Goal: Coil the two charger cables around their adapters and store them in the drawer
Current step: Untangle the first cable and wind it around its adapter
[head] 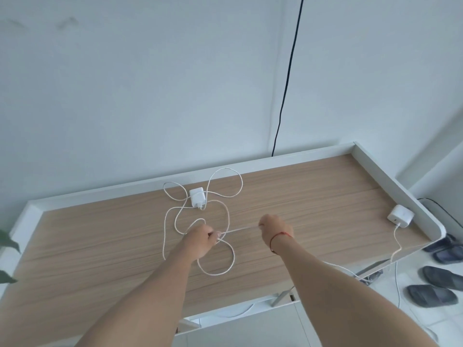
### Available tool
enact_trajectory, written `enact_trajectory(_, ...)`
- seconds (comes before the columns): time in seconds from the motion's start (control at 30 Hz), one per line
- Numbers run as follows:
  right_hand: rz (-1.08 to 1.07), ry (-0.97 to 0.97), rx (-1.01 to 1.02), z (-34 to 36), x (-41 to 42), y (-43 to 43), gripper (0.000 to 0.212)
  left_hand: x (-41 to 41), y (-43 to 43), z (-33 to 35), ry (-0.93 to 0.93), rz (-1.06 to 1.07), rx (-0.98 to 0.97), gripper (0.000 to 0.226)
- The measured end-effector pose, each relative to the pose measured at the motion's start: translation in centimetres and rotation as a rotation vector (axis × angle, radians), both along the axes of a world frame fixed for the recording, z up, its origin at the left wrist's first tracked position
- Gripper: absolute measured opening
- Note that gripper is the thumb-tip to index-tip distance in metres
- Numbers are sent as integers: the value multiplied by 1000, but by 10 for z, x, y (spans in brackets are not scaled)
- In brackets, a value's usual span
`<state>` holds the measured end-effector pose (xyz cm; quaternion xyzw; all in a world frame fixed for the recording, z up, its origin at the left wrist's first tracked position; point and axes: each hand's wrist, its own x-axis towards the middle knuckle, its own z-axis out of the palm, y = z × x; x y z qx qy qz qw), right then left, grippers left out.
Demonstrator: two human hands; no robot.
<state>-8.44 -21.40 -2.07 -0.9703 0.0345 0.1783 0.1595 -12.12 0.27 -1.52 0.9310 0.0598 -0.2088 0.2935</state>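
Head view. The left hand (200, 237) pinches the white cable (229, 269) between thumb and fingertips. The right hand (275, 227) is curled into a fist round the same cable, so a short straight run is held taut between the hands, just above the counter (313, 196). The rest of this cable lies in loose, crossing loops on the wood and leads to the adapter (197, 197), which lies flat near the back rim. The second adapter (400, 216) sits well apart at the counter's right edge, and the second cable (395, 249) hangs over the edge toward the floor. The drawer cannot be told with certainty.

Handling, as a judgement: the cable is light, thin and limp, with a matt, probably braided surface that should give a fair grip. Its crossed loops may snag or knot if pulled hard. The adapter is small, rigid and light enough to slide when the cable is tugged. It is best held by its flat sides in one hand while the other feeds cable round it, with no sharp bend at the plug.
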Motion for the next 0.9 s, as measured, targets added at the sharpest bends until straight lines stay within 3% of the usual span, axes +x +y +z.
enact_trajectory(0.17,-98,9,-96,2,2,-23,29,-12,46,1,-24,43,144,37)
enact_trajectory(0.37,261,91,224,7,16,49,38,-6,40,0,-55,93,121,39)
enact_trajectory(0.53,427,141,236,3,4,112,29,-11,53,2,-52,151,117,32)
enact_trajectory(0.77,402,87,224,11,1,140,25,-30,101,5,-10,213,76,45)
enact_trajectory(0.9,371,74,238,17,-5,168,24,-37,139,12,5,211,82,41)
